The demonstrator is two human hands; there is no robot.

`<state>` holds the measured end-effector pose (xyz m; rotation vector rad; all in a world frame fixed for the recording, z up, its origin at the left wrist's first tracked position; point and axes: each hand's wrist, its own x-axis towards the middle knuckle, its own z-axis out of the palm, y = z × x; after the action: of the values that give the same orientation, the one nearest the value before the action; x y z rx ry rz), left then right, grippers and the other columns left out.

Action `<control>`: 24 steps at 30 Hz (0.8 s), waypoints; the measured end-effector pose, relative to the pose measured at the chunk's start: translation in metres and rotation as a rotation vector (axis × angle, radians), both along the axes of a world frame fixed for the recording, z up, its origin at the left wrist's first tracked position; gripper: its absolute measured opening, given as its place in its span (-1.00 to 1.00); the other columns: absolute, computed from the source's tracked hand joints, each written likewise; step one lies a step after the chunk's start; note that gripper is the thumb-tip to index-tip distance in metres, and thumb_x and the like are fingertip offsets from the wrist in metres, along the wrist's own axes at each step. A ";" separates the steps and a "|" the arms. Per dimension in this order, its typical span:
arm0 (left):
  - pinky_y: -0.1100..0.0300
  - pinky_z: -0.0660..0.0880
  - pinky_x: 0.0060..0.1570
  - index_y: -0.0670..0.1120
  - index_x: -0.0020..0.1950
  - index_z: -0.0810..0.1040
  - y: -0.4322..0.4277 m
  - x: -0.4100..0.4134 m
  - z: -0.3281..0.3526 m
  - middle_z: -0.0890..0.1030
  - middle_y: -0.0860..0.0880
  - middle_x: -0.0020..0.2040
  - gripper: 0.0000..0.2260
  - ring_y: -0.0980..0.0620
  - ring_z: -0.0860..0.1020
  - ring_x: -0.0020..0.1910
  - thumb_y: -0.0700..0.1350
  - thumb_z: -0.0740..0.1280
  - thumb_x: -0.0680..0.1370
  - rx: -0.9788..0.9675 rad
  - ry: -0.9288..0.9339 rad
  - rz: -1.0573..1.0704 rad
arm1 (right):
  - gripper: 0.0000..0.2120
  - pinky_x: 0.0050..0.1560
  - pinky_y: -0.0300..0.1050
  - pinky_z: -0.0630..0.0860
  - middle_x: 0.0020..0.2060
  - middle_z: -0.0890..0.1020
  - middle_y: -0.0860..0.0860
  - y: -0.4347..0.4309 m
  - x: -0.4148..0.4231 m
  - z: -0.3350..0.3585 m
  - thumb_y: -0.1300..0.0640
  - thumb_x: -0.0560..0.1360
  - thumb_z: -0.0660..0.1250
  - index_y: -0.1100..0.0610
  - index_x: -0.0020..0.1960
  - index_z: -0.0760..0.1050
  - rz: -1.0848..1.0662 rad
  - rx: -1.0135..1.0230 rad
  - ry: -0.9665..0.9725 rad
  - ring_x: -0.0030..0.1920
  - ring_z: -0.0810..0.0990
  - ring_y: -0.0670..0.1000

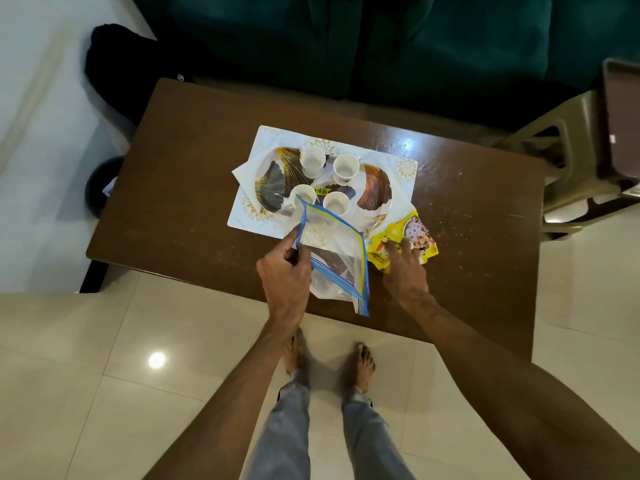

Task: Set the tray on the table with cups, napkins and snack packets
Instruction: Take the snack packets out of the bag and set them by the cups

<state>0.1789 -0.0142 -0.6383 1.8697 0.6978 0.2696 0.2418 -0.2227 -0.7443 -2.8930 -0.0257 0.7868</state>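
A round tray point(375, 192) with a leaf pattern lies on a white placemat point(405, 168) on the brown table point(180, 209). Several white cups point(344, 168) stand on the tray. My left hand point(284, 271) pinches the blue zip edge of a clear plastic bag point(341, 258), lifted over the table's near edge. My right hand point(403, 268) lies with spread fingers on a yellow snack packet point(415, 233) just right of the bag. A white napkin point(239, 171) sticks out at the tray's left.
A teal sofa point(346, 39) stands behind the table. To the right is a beige plastic chair point(568, 157). A black bag point(114, 71) lies at the far left on the tiled floor. My bare feet point(362, 365) stand near the table's front edge.
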 end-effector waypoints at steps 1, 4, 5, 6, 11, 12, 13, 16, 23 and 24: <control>0.16 0.58 -0.44 -0.12 0.36 0.57 0.000 0.000 0.000 0.60 -0.09 -0.38 -0.69 0.02 0.50 -0.50 -0.26 0.33 0.61 -0.015 0.004 0.002 | -0.28 0.21 0.26 0.50 0.56 0.11 0.20 0.000 -0.001 -0.005 0.25 0.46 0.43 0.06 0.53 0.19 0.021 0.015 0.024 0.50 0.14 0.35; 0.17 0.61 -0.45 -0.10 0.39 0.54 -0.001 0.001 0.000 0.65 -0.04 -0.34 -0.67 0.03 0.56 -0.51 -0.22 0.35 0.61 -0.070 0.025 0.030 | -0.24 0.27 0.26 0.44 0.57 0.09 0.17 -0.003 0.002 -0.013 0.05 0.43 0.53 0.05 0.52 0.25 0.018 0.115 0.074 0.51 0.13 0.34; 0.16 0.61 -0.44 -0.09 0.40 0.53 -0.001 0.001 0.000 0.66 -0.07 -0.34 -0.65 0.03 0.57 -0.52 -0.22 0.36 0.61 -0.086 0.030 0.036 | -0.25 0.32 0.22 0.40 0.56 0.12 0.18 -0.004 0.004 -0.012 0.06 0.42 0.53 0.06 0.52 0.28 -0.001 0.189 0.074 0.51 0.16 0.32; 0.17 0.61 -0.45 -0.09 0.41 0.52 -0.002 0.001 0.001 0.66 -0.09 -0.34 -0.64 0.04 0.58 -0.53 -0.22 0.35 0.61 -0.104 0.029 0.039 | -0.29 0.36 0.17 0.37 0.54 0.18 0.20 -0.006 0.004 -0.010 0.11 0.43 0.52 0.10 0.51 0.32 -0.023 0.283 0.053 0.51 0.20 0.30; 0.18 0.57 -0.50 -0.11 0.42 0.52 -0.003 0.003 0.010 0.65 -0.09 -0.42 -0.63 -0.03 0.60 -0.53 -0.29 0.30 0.61 -0.251 0.044 0.099 | -0.29 0.31 0.14 0.46 0.38 0.46 0.09 -0.016 -0.023 0.014 0.36 0.37 0.41 0.11 0.48 0.33 -0.097 0.646 -0.018 0.36 0.45 0.13; 0.17 0.57 -0.50 -0.12 0.41 0.52 -0.003 0.004 0.011 0.64 -0.08 -0.43 -0.63 -0.06 0.61 -0.53 -0.30 0.29 0.61 -0.280 0.047 0.110 | -0.25 0.32 0.13 0.47 0.40 0.45 0.04 -0.015 -0.033 0.017 0.32 0.38 0.43 0.06 0.51 0.28 -0.094 0.689 0.015 0.37 0.45 0.09; 0.15 0.58 -0.50 -0.12 0.41 0.52 -0.004 0.005 0.012 0.65 -0.07 -0.43 -0.62 -0.10 0.61 -0.52 -0.31 0.29 0.60 -0.317 0.056 0.119 | -0.17 0.32 0.08 0.48 0.43 0.42 -0.01 -0.013 -0.044 0.022 0.28 0.36 0.48 -0.02 0.53 0.23 -0.095 0.716 0.074 0.39 0.43 0.05; 0.15 0.56 -0.50 -0.10 0.41 0.51 -0.004 0.009 0.013 0.65 -0.17 -0.39 -0.60 -0.12 0.60 -0.50 -0.34 0.27 0.59 -0.502 0.078 0.176 | 0.08 0.40 -0.12 0.35 0.50 0.26 -0.11 0.000 -0.070 0.030 0.13 0.25 0.66 -0.07 0.58 0.08 -0.087 0.794 0.158 0.47 0.28 -0.06; 0.21 0.55 -0.51 -0.03 0.37 0.55 0.020 -0.002 0.015 0.65 -0.26 -0.31 -0.67 -0.05 0.62 -0.48 -0.26 0.28 0.62 -0.877 0.128 0.137 | -0.45 0.28 -0.10 0.50 0.23 0.60 -0.08 0.033 -0.056 0.041 0.00 0.41 0.54 0.04 0.35 0.49 -0.256 0.946 -0.204 0.27 0.51 -0.20; 0.20 0.56 -0.49 -0.03 0.38 0.53 0.027 -0.007 0.016 0.66 -0.26 -0.28 -0.67 -0.06 0.62 -0.47 -0.20 0.31 0.62 -0.905 0.121 0.077 | -0.58 0.21 -0.14 0.53 0.11 0.63 -0.12 0.034 -0.053 0.044 0.10 0.46 0.50 0.11 0.29 0.56 -0.261 0.963 -0.244 0.18 0.54 -0.29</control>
<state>0.1717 0.0130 -0.6220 0.9989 0.7990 -0.1123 0.1884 -0.1888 -0.7006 -1.9919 -0.0390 0.2447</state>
